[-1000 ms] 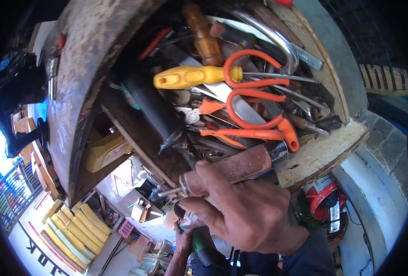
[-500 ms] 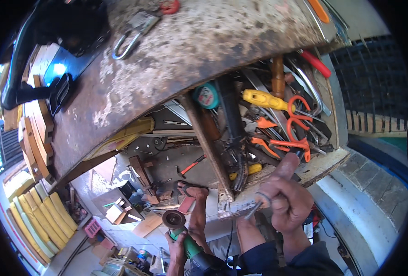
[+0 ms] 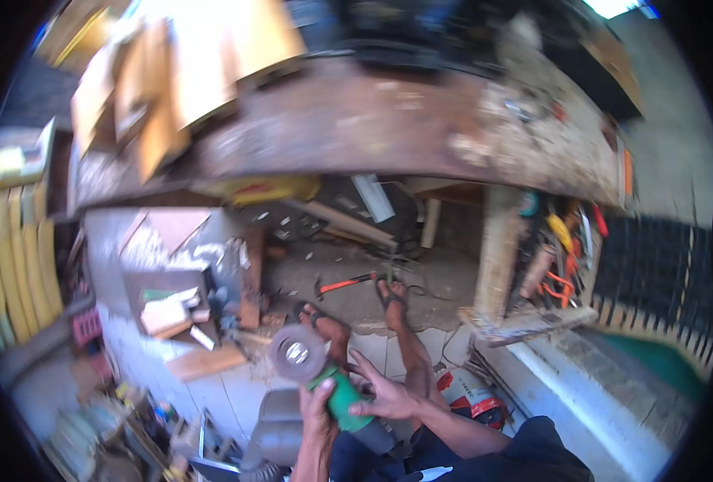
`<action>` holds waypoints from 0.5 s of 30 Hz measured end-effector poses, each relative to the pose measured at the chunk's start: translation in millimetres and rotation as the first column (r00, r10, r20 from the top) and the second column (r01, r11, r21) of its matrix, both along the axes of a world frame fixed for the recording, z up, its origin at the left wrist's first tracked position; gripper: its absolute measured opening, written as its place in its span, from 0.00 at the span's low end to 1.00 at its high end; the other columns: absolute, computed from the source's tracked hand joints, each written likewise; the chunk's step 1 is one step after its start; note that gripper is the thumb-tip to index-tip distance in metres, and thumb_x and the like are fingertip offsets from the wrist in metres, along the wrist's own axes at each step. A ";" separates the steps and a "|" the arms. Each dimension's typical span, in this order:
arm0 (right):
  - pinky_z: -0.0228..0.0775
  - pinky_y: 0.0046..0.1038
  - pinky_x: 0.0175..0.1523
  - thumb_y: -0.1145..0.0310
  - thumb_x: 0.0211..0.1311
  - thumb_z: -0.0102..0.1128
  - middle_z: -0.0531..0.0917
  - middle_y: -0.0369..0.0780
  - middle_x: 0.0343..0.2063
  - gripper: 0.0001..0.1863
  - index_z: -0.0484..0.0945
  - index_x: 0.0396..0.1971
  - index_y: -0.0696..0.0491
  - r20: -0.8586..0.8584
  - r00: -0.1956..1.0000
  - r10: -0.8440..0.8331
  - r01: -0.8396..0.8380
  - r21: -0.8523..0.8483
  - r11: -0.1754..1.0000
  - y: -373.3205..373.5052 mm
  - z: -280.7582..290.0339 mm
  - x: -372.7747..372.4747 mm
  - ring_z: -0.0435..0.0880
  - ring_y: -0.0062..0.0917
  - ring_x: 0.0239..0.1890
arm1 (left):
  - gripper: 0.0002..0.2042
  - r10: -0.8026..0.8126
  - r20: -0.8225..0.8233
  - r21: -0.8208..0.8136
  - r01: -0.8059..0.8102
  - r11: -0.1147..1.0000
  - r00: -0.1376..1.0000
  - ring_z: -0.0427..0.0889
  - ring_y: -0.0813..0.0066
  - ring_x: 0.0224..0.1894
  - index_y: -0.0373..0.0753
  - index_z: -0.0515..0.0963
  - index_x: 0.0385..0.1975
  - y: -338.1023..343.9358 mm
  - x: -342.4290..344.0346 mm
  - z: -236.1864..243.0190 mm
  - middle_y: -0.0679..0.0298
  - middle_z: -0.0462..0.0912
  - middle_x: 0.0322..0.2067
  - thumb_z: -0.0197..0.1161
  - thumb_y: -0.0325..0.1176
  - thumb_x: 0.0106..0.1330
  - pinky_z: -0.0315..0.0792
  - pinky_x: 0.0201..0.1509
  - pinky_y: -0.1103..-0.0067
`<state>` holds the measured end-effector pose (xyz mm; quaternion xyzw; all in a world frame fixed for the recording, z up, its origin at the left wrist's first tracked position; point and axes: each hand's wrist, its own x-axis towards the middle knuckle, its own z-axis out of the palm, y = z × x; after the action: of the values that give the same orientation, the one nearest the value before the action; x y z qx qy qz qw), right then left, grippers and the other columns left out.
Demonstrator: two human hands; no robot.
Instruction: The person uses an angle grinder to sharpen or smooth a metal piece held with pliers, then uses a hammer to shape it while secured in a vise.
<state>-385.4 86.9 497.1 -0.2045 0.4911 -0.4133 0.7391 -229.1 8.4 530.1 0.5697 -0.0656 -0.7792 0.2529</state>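
Observation:
My left hand [image 3: 316, 414] is wrapped round a green angle grinder [image 3: 344, 402], thumb across its body just below the grey disc [image 3: 296, 352]. Beside it, my right hand [image 3: 385, 394] is open, fingers spread, with its thumb at or against the grinder's body. Below them are my bare legs and sandalled feet. Farther off, a hammer [image 3: 348, 281] with an orange-and-black handle lies on the grimy floor. To the right, a wooden compartment [image 3: 497, 257] holds jumbled tools, with a brown cylindrical thing [image 3: 537, 269] among them.
A worn workbench top [image 3: 348, 128] crosses the upper view, bearing blurred boards and dark objects. Wood offcuts [image 3: 176, 313] are at left, near stacked yellowish slabs [image 3: 19, 265]. A grey padded seat [image 3: 284, 418] is below; a red-and-white sack [image 3: 465, 394] is at right.
My view has swung from the tool compartment to the bench's underside and floor. My right hand has let go of the brown cylinder and moved left to the grinder, which my left hand still grips.

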 end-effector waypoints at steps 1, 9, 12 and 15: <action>0.65 0.33 0.72 0.51 0.64 0.75 0.58 0.48 0.74 0.63 0.36 0.81 0.58 0.282 0.959 0.038 -0.074 0.119 0.990 -22.0 2.0 11.6 0.64 0.32 0.73 | 0.37 -0.041 0.058 -0.117 0.047 0.992 0.997 0.82 0.53 0.54 0.36 0.59 0.70 -7.5 7.4 1.1 0.50 0.74 0.58 0.71 0.35 0.64 0.80 0.57 0.65; 0.73 0.30 0.63 0.44 0.59 0.73 0.80 0.48 0.57 0.50 0.63 0.72 0.60 -0.397 0.885 0.245 -0.278 -0.029 0.960 -157.3 4.6 45.5 0.81 0.29 0.58 | 0.49 -0.189 0.378 -0.434 0.354 0.828 0.906 0.73 0.53 0.67 0.32 0.37 0.79 -24.7 58.7 -12.2 0.42 0.66 0.68 0.69 0.40 0.72 0.69 0.71 0.64; 0.77 0.34 0.62 0.49 0.53 0.75 0.80 0.52 0.56 0.49 0.64 0.69 0.63 -0.284 0.951 0.122 -0.151 -0.081 0.985 -189.2 -11.0 73.2 0.85 0.34 0.55 | 0.46 -0.223 0.336 -0.415 0.357 0.837 0.915 0.72 0.55 0.69 0.30 0.38 0.78 -20.8 42.4 -37.2 0.42 0.65 0.67 0.65 0.43 0.76 0.67 0.72 0.66; 0.84 0.40 0.57 0.59 0.50 0.74 0.82 0.49 0.52 0.44 0.67 0.65 0.65 0.311 0.943 0.116 -0.172 0.162 0.972 -219.4 -51.8 65.3 0.88 0.39 0.48 | 0.45 -0.295 -0.016 -0.454 0.256 0.854 0.955 0.67 0.54 0.72 0.28 0.41 0.78 -50.6 72.7 -81.2 0.42 0.63 0.68 0.63 0.47 0.77 0.63 0.74 0.66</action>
<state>-320.1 -132.5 445.4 -0.1047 0.3936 -0.3363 0.8491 -156.4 -42.2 448.9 0.4473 -0.3127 -0.7949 0.2651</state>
